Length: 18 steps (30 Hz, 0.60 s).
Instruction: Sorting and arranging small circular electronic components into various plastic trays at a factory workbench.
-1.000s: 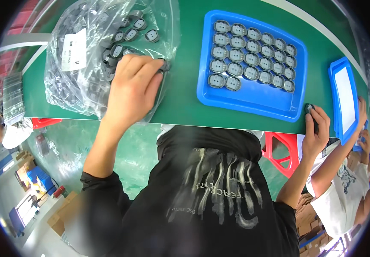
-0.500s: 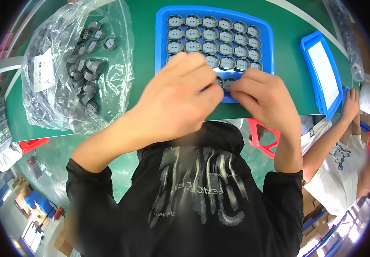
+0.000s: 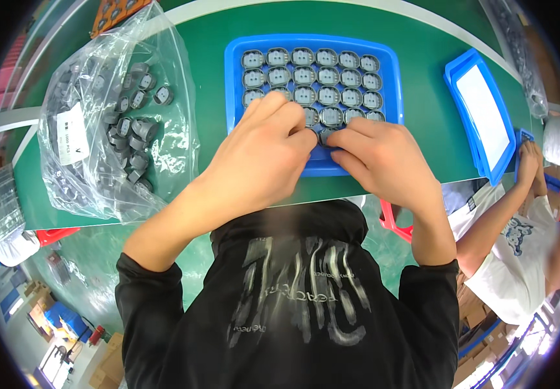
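Rows of small grey rounded plastic parts [image 3: 302, 76] sit in a blue tray [image 3: 231, 84] on the green table. Over the tray's near rows, my left hand [image 3: 263, 152] is closed, its fingertips pinched together; whatever they hold is hidden. My right hand [image 3: 387, 155] has its thumb and fingers curled at a grey plastic part [image 3: 325, 135] lying in the nearest row between my two hands. The fingertips touch that part. My hands and fingers cover some of the near rows.
A clear plastic bag [image 3: 182, 84] of loose grey parts with a white label [image 3: 72, 135] lies left. Stacked blue trays [image 3: 484, 113] with a white surface stand right. A person in a white shirt [image 3: 506, 272] works at the right edge. A red stool [image 3: 396, 223] is below the table.
The view has shifted, so the tray appears lower and slightly left. My hands stay over the near rows, and the left fingertips have come close to the part by my right hand.
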Available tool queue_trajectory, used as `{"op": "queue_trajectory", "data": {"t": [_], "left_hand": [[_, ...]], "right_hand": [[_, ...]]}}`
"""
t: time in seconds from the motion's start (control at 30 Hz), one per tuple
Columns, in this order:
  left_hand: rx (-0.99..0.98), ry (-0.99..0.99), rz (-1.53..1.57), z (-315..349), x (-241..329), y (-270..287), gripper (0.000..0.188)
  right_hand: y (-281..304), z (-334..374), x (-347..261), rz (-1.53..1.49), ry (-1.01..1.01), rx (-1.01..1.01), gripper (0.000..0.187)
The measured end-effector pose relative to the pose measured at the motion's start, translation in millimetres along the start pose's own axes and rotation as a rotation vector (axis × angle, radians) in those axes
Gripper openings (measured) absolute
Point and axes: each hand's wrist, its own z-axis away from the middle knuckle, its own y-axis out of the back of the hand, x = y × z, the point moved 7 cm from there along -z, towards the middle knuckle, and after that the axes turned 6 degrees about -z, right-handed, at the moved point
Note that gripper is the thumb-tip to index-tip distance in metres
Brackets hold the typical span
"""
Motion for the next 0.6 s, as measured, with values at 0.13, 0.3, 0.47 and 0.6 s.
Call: {"op": "queue_trajectory", "data": {"t": [0.13, 0.3, 0.47, 0.6], "left_hand": [[0.073, 0.128, -0.023, 17.1, -26.2, 46.3, 0.018], [0.146, 0.429, -0.278, 66.0, -100.3, 109.4, 0.015], [0.031, 0.382, -0.546, 63.7, -119.7, 112.4, 0.017], [-0.066, 0.425, -0.628, 66.4, -143.1, 96.4, 0.01]], "right_hand": [[26.9, -1.0, -9.3, -0.111, -0.01, 0.121, 0.021], [23.5, -56.9, -43.1, -0.225, 0.238, 0.177, 0.025], [-46.2, -168.7, -86.6, -0.028, 0.261, -0.109, 0.021], [-96.7, -211.5, -78.0, 0.112, 0.1, -0.115, 0.021]]}}
